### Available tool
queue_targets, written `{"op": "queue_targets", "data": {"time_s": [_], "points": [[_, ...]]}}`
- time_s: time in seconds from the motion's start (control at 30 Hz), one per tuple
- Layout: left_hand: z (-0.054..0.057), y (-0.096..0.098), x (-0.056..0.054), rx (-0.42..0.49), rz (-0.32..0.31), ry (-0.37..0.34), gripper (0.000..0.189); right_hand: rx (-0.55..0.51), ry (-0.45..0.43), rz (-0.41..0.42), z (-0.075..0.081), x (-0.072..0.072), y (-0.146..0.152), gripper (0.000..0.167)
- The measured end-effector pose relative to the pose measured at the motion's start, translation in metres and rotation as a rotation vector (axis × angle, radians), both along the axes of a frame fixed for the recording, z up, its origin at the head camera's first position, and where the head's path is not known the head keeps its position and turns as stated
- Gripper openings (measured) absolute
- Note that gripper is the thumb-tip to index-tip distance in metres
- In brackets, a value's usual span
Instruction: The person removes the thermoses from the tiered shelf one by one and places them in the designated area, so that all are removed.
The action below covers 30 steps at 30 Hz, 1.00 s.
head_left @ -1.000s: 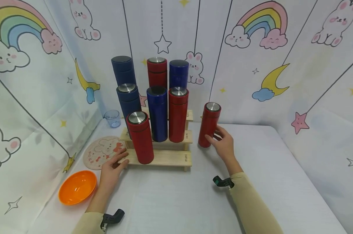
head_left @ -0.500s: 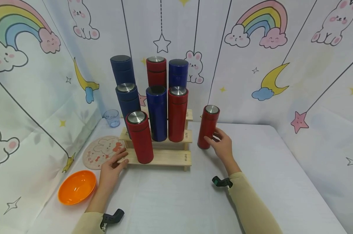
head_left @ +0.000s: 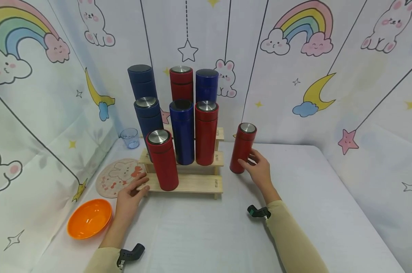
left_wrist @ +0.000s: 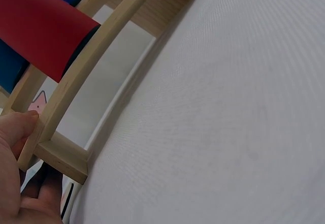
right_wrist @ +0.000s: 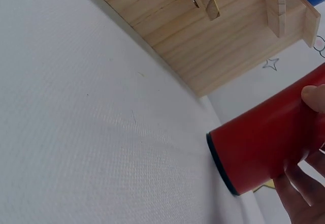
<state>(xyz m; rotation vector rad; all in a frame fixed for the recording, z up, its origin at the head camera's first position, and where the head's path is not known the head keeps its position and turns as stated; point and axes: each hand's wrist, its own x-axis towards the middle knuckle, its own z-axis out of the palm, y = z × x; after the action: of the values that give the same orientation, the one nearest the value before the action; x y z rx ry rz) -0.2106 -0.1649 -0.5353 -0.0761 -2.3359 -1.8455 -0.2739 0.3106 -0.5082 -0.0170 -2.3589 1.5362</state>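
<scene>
My right hand (head_left: 259, 171) grips a red thermos flask (head_left: 243, 147) with a steel lid, right of a stepped wooden rack (head_left: 199, 183). Thumb and fingers lie on opposite sides of its lower half. In the right wrist view the flask's dark base (right_wrist: 222, 164) is at or just above the cloth; I cannot tell which. My left hand (head_left: 130, 197) holds the left end of the rack's lowest step, thumb (left_wrist: 23, 123) on top and fingers beneath. One red flask (head_left: 163, 161) stands left on that step. Dark blue, blue and red flasks fill the two steps behind.
An orange bowl (head_left: 90, 219) sits on the white table (head_left: 199, 235) at the left. Behind it lie a round rabbit-print mat (head_left: 115, 180) and a small blue glass (head_left: 130, 138). A patterned curtain (head_left: 288, 94) closes off the back and sides.
The red flask in my right hand has come down slightly and a little towards me, then stayed nearly still. My left hand keeps its hold on the rack.
</scene>
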Motion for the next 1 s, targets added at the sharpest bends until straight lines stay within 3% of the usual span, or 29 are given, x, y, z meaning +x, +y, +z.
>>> {"op": "queue_targets", "data": {"time_s": [0.5,1.0], "points": [[-0.002,-0.002,-0.002,-0.013,0.001,0.016,0.035,0.002,-0.007,0.019,0.002,0.001,0.000,0.067],[-0.002,-0.001,-0.003,-0.007,0.006,0.024,0.035,-0.048,0.160,0.040,0.023,0.004,0.005,0.062]]}}
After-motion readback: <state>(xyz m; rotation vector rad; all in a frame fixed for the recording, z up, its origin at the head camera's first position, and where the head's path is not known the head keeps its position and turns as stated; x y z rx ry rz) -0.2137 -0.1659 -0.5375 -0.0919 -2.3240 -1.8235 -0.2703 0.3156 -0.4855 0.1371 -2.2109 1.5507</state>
